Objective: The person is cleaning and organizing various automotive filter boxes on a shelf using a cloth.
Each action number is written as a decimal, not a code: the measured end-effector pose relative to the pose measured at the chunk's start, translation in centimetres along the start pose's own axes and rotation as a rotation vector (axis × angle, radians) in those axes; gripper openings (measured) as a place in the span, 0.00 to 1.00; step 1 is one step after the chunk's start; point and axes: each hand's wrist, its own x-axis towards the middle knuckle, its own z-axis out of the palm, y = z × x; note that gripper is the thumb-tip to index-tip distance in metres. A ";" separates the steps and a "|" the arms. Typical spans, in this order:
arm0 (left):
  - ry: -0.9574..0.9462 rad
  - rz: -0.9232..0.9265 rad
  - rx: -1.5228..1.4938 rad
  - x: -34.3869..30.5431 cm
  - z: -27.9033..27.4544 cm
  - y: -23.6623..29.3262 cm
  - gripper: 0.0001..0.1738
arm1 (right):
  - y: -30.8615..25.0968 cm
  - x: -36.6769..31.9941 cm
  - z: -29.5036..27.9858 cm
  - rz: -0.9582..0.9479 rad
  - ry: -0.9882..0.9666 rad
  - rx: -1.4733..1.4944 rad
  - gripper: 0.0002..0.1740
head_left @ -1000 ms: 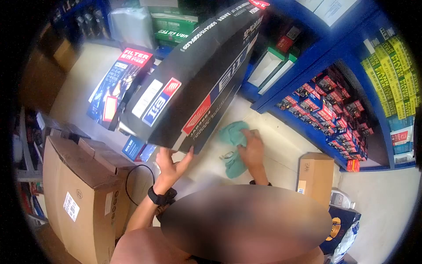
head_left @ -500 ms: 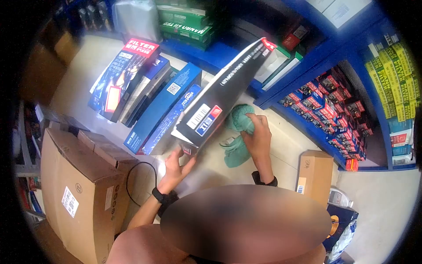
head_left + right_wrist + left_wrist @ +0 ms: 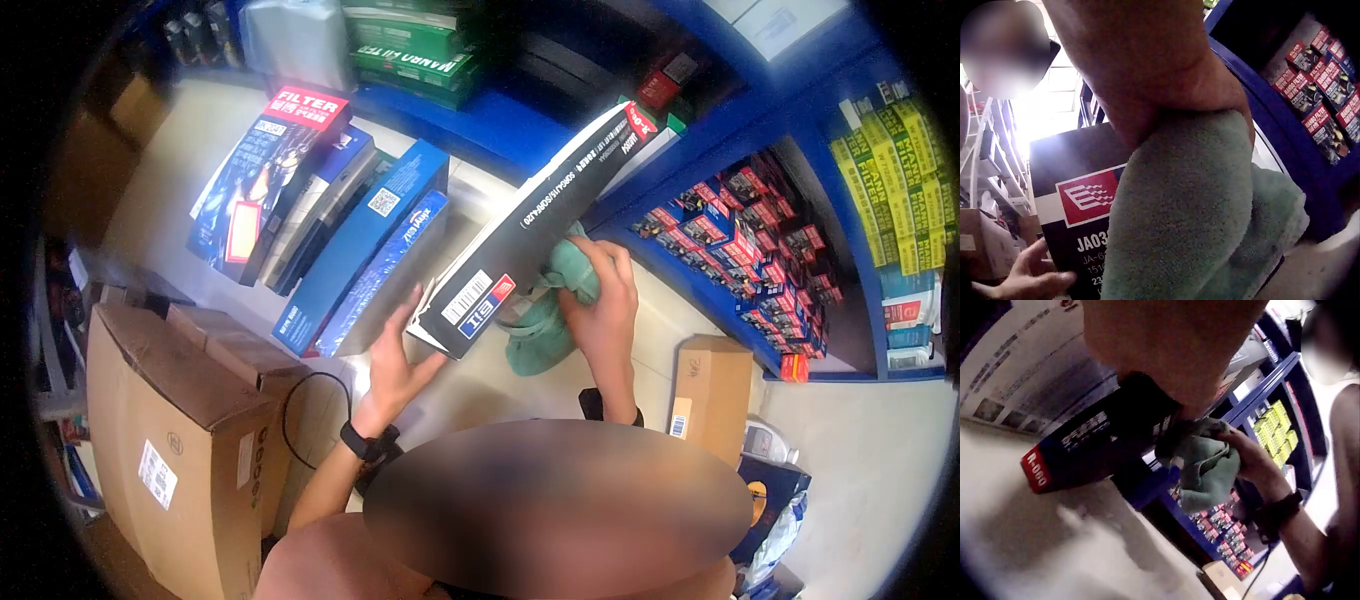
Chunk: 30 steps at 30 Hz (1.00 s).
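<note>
A long black filter box (image 3: 555, 200), with a red end and a barcode label, stands tilted, its narrow side facing up in the head view. My left hand (image 3: 395, 365) grips its near end, fingers along one side and thumb at the bottom corner. In my right hand (image 3: 605, 300) is a bunched green cloth (image 3: 540, 330), held against the right side of the box. The right wrist view shows the cloth (image 3: 1179, 206) overlapping the printed face of the box (image 3: 1079, 156), with the left hand (image 3: 1029, 278) at its lower corner.
Several filter boxes (image 3: 375, 240) stand in a row on the floor to the left. Large cardboard cartons (image 3: 170, 420) are at the near left, and a smaller carton (image 3: 712, 390) at the right. Blue shelves (image 3: 850, 290) hold many small boxes.
The box has come down and turned from its wide face to its narrow side. My right hand has lifted the cloth up and right against the box.
</note>
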 end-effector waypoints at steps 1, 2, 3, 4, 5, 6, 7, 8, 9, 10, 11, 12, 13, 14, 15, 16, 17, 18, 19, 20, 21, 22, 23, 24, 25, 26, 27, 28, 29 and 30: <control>-0.001 0.000 -0.002 0.7 -0.9 1.2 0.49 | -0.5 0.1 -0.3 0.001 0.002 0.010 0.34; 0.117 0.169 -0.080 1.8 -2.0 2.4 0.51 | -0.7 0.2 -0.4 0.001 0.003 0.021 0.35; 0.235 0.338 -0.157 2.9 -2.8 3.2 0.52 | -0.6 0.3 -0.5 0.002 0.003 0.020 0.35; 0.272 0.416 -0.304 3.9 -3.3 3.4 0.53 | -0.5 0.3 -0.5 0.012 0.061 -0.030 0.35; 0.270 0.415 -0.306 4.9 -4.2 3.7 0.53 | -0.3 0.2 -0.7 0.025 0.118 -0.080 0.35; 0.227 0.472 -0.267 6.0 -5.6 4.5 0.52 | -0.4 0.1 -1.1 0.026 0.114 -0.082 0.35; 0.186 0.532 -0.227 6.9 -7.0 5.4 0.51 | -0.6 0.3 -1.8 -0.007 0.180 -0.069 0.34; 0.188 0.530 -0.226 7.8 -7.8 6.5 0.51 | -1.0 0.4 -2.3 -0.041 0.246 -0.055 0.34; 0.210 0.572 -0.212 8.5 -8.2 8.0 0.47 | -1.6 0.6 -3.0 -0.042 0.244 -0.054 0.34; 0.230 0.612 -0.197 9.0 -8.6 9.4 0.43 | -2.5 0.6 -3.7 -0.112 0.325 -0.060 0.34; 0.229 0.608 -0.195 9.1 -9.2 10.5 0.43 | -3.4 0.7 -4.4 -0.182 0.407 -0.065 0.34; 0.210 0.583 -0.107 9.2 -9.6 11.5 0.39 | -4.4 0.6 -5.0 -0.182 0.403 -0.063 0.34; 0.191 0.558 -0.018 9.4 -10.0 12.3 0.35 | -5.4 0.5 -5.5 -0.243 0.418 -0.099 0.36; 0.194 0.541 0.014 9.7 -10.2 12.9 0.31 | -6.4 0.5 -5.9 -0.304 0.434 -0.134 0.38; 0.196 0.539 0.017 9.7 -10.3 12.9 0.31 | -7.5 0.5 -6.2 -0.305 0.432 -0.131 0.38; 0.185 0.535 0.048 9.7 -10.3 12.8 0.31 | -8.6 0.4 -6.4 -0.376 0.360 -0.129 0.38; 0.173 0.530 0.078 9.7 -10.2 12.7 0.31 | -9.2 0.2 -6.3 -0.445 0.286 -0.128 0.39; 0.203 0.569 0.082 9.8 -9.9 12.8 0.30 | -9.4 0.5 -5.6 -0.522 0.212 -0.104 0.37; 0.199 0.570 0.079 9.7 -9.8 12.8 0.30 | -9.9 0.8 -4.9 -0.596 0.140 -0.083 0.35; 0.193 0.580 0.075 9.5 -9.6 12.8 0.30 | -11.2 0.8 -4.5 -0.570 0.038 -0.077 0.35; 0.188 0.589 0.070 9.4 -9.4 12.7 0.29 | -12.7 1.0 -4.1 -0.545 -0.066 -0.072 0.34; 0.244 0.634 0.122 9.6 -9.4 12.7 0.29 | -12.9 1.0 -3.5 -0.542 -0.069 -0.077 0.34; 0.242 0.632 0.115 9.5 -9.3 12.4 0.29 | -12.9 1.1 -2.9 -0.535 -0.060 -0.006 0.32; 0.261 0.626 0.131 9.3 -9.1 11.8 0.30 | -12.6 1.4 -2.4 -0.529 -0.053 0.064 0.29; 0.279 0.625 0.151 9.3 -9.1 11.5 0.30 | -12.3 1.5 -1.8 -0.526 -0.057 0.062 0.29; 0.294 0.614 0.158 9.3 -9.0 11.7 0.28 | -12.0 1.5 -1.3 -0.546 -0.024 0.039 0.26; 0.291 0.611 0.156 9.4 -8.9 11.6 0.28 | -11.7 1.8 -0.9 -0.561 0.007 0.016 0.24; 0.296 0.630 0.145 9.5 -8.8 11.5 0.27 | -11.5 2.1 -0.7 -0.558 0.005 0.015 0.24; 0.305 0.650 0.136 9.5 -8.8 11.5 0.26 | -11.3 2.3 -0.8 -0.551 -0.003 0.032 0.22; 0.299 0.649 0.132 9.6 -8.6 11.5 0.26 | -10.9 2.7 -0.8 -0.538 -0.011 0.047 0.21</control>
